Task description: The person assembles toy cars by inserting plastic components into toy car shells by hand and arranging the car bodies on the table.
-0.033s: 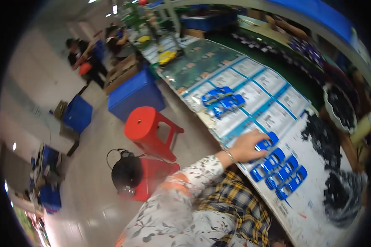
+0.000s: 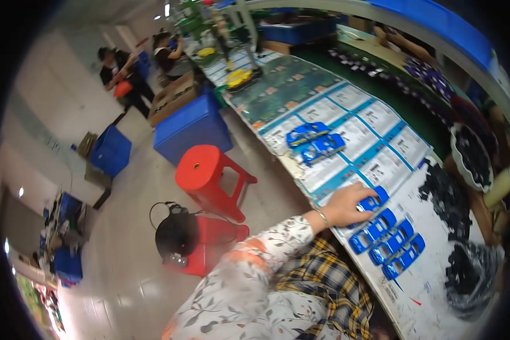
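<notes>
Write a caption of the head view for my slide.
Left hand on a blue toy car body, beside three more on a worktable, two others farther along.

Cool, fairly even indoor light falls on the bench (image 2: 436, 243), which looks pale and well lit. Small highlights glint off the glossy blue cars (image 2: 373, 230), and the clear bag (image 2: 484, 277) catches thin streaks of glare. A ceiling lamp (image 2: 167, 9) shows as a white spot near the top; at lower left, a bright opening (image 2: 63, 309) burns out to white. The floor (image 2: 124, 238) carries pale, diffuse reflections and darkens close to the bench edge. The fisheye bends the blue shelf (image 2: 459, 34) into an arc, and black surrounds the rim. Distant people (image 2: 122, 73) look soft; the nearby cars are clearer.
</notes>
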`<action>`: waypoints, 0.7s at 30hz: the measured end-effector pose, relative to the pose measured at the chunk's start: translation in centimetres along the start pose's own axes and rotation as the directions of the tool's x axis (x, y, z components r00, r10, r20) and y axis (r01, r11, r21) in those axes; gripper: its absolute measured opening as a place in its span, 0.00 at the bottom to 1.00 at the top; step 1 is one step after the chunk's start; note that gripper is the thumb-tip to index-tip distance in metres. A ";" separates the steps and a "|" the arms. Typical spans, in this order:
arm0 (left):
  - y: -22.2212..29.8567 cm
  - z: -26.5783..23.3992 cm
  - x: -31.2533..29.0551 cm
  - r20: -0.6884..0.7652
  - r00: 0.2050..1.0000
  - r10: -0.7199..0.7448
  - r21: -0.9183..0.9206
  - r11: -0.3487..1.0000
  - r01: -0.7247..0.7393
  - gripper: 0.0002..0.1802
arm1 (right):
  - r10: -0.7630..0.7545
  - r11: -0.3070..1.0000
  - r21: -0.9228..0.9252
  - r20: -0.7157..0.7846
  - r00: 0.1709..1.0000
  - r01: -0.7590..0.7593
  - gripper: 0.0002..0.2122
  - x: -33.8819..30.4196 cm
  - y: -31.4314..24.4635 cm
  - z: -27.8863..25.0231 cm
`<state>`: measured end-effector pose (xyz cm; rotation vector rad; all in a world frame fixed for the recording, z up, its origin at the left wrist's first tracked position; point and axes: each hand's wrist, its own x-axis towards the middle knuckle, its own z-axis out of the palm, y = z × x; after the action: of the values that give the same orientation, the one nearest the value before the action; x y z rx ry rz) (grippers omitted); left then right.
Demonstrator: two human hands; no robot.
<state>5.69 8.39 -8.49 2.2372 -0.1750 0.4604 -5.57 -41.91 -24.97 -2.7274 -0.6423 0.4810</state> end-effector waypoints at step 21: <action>-0.3 -0.2 -0.4 -0.082 0.996 0.044 -0.177 0.983 -0.058 0.25 | 0.250 0.945 0.174 0.169 0.954 -0.278 0.16 -3.3 -20.8 -18.0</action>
<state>5.31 8.70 -8.75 2.0392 -0.2250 0.5375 -9.26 -29.41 -0.46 -2.6161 -0.2425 0.7685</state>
